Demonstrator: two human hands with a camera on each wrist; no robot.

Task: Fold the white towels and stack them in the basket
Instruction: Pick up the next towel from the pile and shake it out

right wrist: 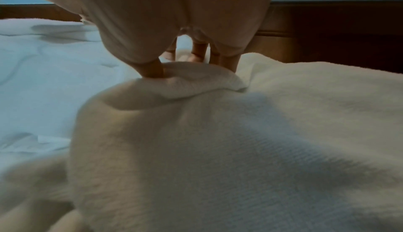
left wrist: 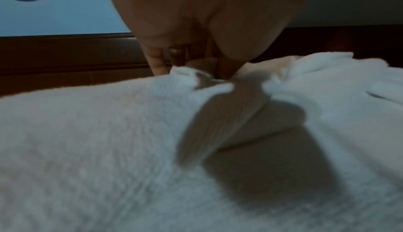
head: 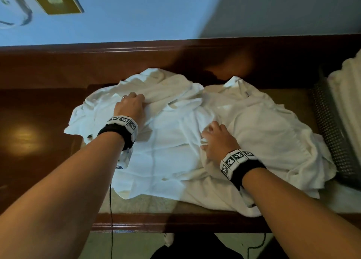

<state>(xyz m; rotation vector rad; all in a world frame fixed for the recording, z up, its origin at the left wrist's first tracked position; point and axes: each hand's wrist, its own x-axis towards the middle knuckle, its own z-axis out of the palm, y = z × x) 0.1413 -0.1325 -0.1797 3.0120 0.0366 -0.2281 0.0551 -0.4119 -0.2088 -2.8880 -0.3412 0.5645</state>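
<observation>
A heap of crumpled white towels [head: 172, 133] covers the middle of a dark wooden counter [head: 39, 106]. My left hand [head: 130, 107] lies on the heap's far left part, its fingers curled into a fold of towel [left wrist: 196, 80]. My right hand [head: 216, 137] sits nearer, at the heap's centre, pinching a bunched edge of a towel [right wrist: 196, 78] between thumb and fingers. A dark mesh basket [head: 332, 125] stands at the right edge, with folded white towels [head: 347, 94] stacked in it.
The counter's raised back ledge [head: 175, 49] runs along a pale wall. A glossy bare stretch of counter lies to the left of the heap. A thin black cable [head: 111, 210] hangs over the front edge.
</observation>
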